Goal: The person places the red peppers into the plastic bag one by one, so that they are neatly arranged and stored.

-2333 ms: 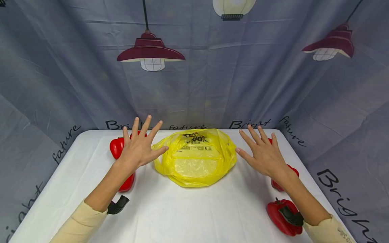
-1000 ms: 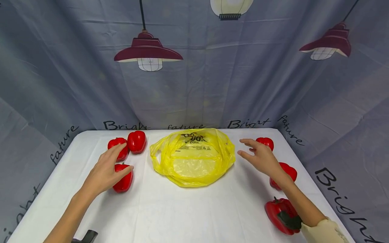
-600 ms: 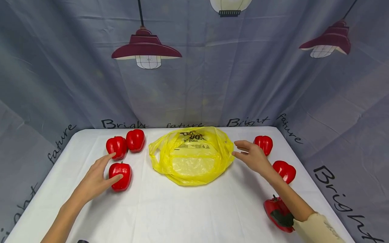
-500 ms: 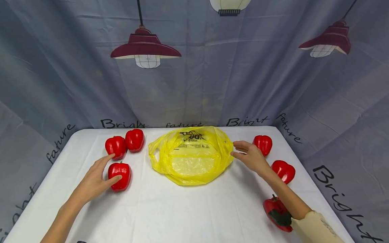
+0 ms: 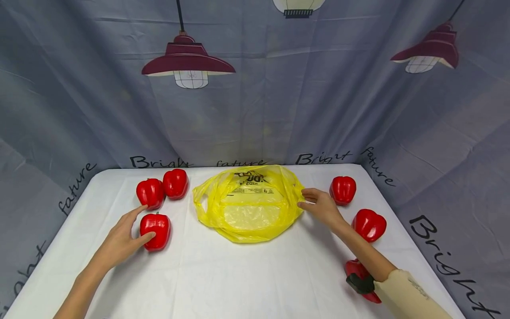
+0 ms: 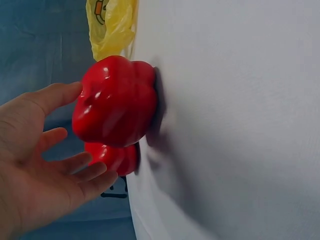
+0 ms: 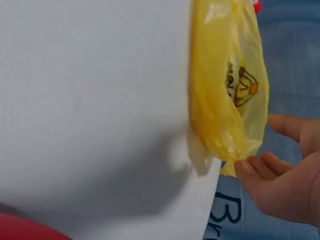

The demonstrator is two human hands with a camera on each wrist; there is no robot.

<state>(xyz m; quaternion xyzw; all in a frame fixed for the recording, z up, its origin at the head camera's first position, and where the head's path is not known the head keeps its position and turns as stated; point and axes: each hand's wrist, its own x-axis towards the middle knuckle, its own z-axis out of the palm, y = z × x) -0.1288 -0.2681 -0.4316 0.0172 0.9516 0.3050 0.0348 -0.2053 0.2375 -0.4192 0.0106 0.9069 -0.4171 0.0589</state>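
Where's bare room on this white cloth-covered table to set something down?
Widest: in front of the yellow plastic bag, between left hand and right forearm. Smaller: between three glossy red bell peppers and the table's left edge. Crowded: around those, and at right with three more.

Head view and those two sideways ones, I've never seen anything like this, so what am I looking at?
There's no machine, just a person's bare hands. The upright picture comes from a head-worn camera looking forward and down; each sideways one comes from a camera on that wrist.

On the white tablecloth lie a yellow plastic bag and six red peppers, three on each side. The left hand is spread around the nearest left pepper; the right hand is at the bag's right edge. Nothing is lifted; I can't tell whether either is touching.
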